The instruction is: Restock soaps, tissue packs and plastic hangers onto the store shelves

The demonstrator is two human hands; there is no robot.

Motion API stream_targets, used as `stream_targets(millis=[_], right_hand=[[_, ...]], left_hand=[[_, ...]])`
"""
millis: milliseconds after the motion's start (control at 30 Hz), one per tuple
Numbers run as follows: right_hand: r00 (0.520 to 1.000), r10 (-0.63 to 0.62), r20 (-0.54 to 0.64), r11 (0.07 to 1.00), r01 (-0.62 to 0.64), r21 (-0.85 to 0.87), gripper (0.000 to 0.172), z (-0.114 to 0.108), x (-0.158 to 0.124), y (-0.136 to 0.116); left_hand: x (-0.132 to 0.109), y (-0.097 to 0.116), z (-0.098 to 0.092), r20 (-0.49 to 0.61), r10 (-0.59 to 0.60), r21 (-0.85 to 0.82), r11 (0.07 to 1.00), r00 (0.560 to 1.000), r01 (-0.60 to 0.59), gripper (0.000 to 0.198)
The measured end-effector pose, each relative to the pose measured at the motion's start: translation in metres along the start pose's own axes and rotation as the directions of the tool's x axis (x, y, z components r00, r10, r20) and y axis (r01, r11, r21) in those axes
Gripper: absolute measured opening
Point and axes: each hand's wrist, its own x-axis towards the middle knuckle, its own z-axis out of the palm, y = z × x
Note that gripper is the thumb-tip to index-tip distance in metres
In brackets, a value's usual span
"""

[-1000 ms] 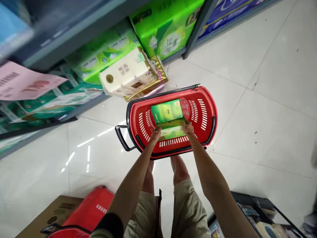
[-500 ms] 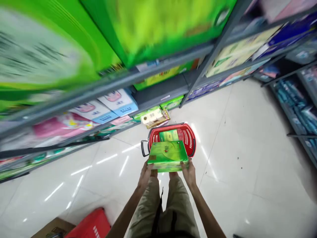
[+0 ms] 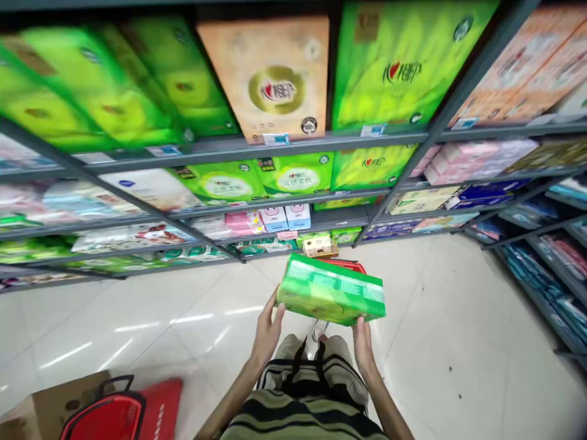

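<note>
Between my two hands hangs a green pack of tissues, tilted with its right end lower. My left hand grips its left end, thumb in front. My right hand holds the lower right edge, fingers against the front face. Behind the pack, a red shopping basket on the floor is mostly hidden; only its far rim shows. Just beyond the basket lies a cream-coloured pack by the lowest shelf.
Shelves of tissue packs stretch across the front, with an orange pack and a green pack high up. Another shelf unit stands right. At lower left are a cardboard box and a red basket. Pale tiled floor lies between.
The pack has come up, closer to me, and tipped so another side faces me. My view has risen to the upper shelves. The pack now covers most of the basket.
</note>
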Motion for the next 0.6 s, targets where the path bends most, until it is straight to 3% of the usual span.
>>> stream_targets(millis=[100, 200, 267, 333, 400, 433, 467, 500, 567, 600], right_hand=[[1.0, 0.016, 0.004, 0.998, -0.016, 0.063, 0.083, 0.031, -0.039, 0.001], [0.995, -0.076, 0.071, 0.987, 0.065, 0.149, 0.082, 0.063, -0.087, -0.015], [0.981, -0.16, 0.106, 0.966, 0.134, 0.22, 0.079, 0.082, -0.12, -0.034], [0.966, -0.237, 0.104, 0.943, 0.204, 0.263, 0.075, 0.092, -0.149, -0.061], [0.944, -0.328, 0.035, 0.911, 0.306, 0.278, 0.075, 0.089, -0.171, -0.092], [0.928, -0.372, -0.011, 0.89, 0.36, 0.279, 0.075, 0.083, -0.177, -0.108], [0.913, -0.406, -0.042, 0.872, 0.401, 0.28, 0.077, 0.075, -0.181, -0.124], [0.905, -0.422, -0.045, 0.864, 0.417, 0.281, 0.08, 0.068, -0.183, -0.137], [0.921, -0.388, 0.035, 0.893, 0.366, 0.261, 0.086, 0.057, -0.184, -0.153], [0.932, -0.349, 0.101, 0.918, 0.318, 0.238, 0.089, 0.055, -0.184, -0.154]], left_hand=[[-0.023, 0.011, -0.015, -0.032, 0.146, 0.067, 0.987, 0.989, -0.143, 0.059], [-0.043, 0.053, -0.047, -0.06, 0.401, 0.197, 0.902, 0.914, -0.383, 0.057], [-0.058, 0.103, -0.077, -0.042, 0.561, 0.263, 0.804, 0.827, -0.532, 0.057], [-0.074, 0.155, -0.107, -0.014, 0.71, 0.236, 0.687, 0.704, -0.688, 0.063], [-0.09, 0.191, -0.13, -0.207, 0.808, 0.125, 0.582, 0.552, -0.804, 0.081], [-0.097, 0.198, -0.136, -0.316, 0.798, 0.04, 0.552, 0.513, -0.833, 0.09], [-0.102, 0.197, -0.139, -0.38, 0.758, -0.067, 0.548, 0.529, -0.834, 0.095], [-0.105, 0.189, -0.137, -0.381, 0.704, -0.19, 0.575, 0.599, -0.796, 0.096], [-0.11, 0.156, -0.125, -0.126, 0.56, -0.393, 0.73, 0.819, -0.559, 0.09], [-0.113, 0.135, -0.116, 0.008, 0.449, -0.427, 0.809, 0.893, -0.403, 0.09]])
